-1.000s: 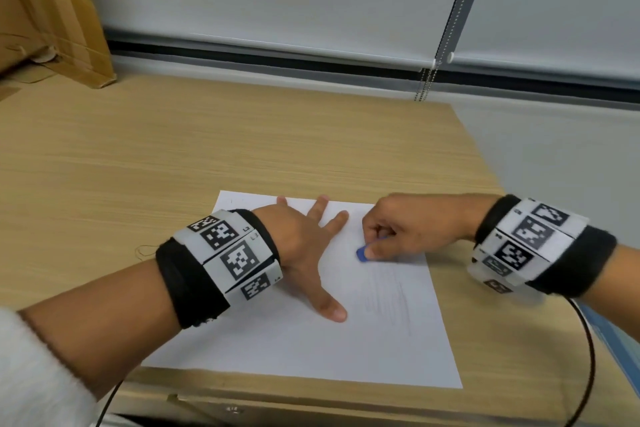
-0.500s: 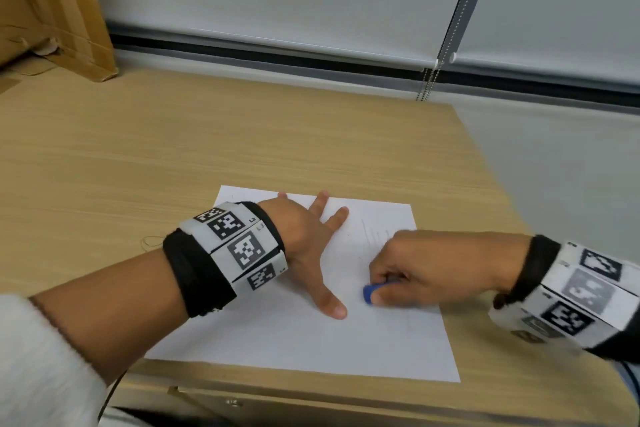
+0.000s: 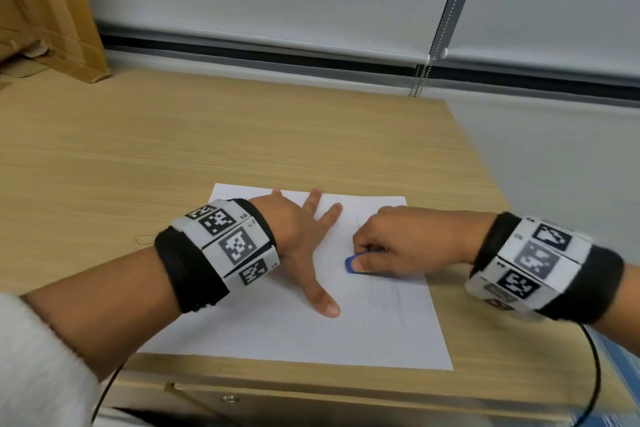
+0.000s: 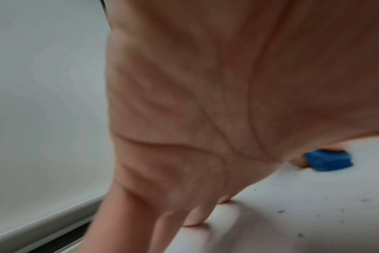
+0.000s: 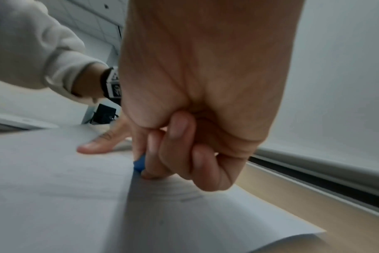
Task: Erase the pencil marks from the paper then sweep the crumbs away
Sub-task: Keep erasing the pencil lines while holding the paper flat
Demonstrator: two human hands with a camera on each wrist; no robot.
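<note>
A white sheet of paper [image 3: 277,333] lies on the wooden desk near its front edge. My left hand [image 3: 304,236] lies flat on the sheet with fingers spread and thumb stretched toward me. My right hand [image 3: 391,246] pinches a small blue eraser [image 3: 350,264] and presses it onto the paper just right of the left thumb. Faint pencil lines [image 3: 384,295] show below the eraser. In the left wrist view the blue eraser [image 4: 327,160] sits on the paper [image 4: 314,214], with dark crumbs [image 4: 281,211] scattered nearby. The right wrist view shows the eraser [image 5: 139,164] tip between curled fingers [image 5: 173,154].
The wooden desk [image 3: 242,135] stretches behind and left of the paper. A cardboard box [image 3: 41,10] stands at the back left. A blind's bead cord [image 3: 420,78] hangs at the back. The desk's right edge [image 3: 485,166] runs close to the sheet.
My right hand slid the eraser toward me down the paper, then back up part of the way. The left hand stayed flat on the sheet.
</note>
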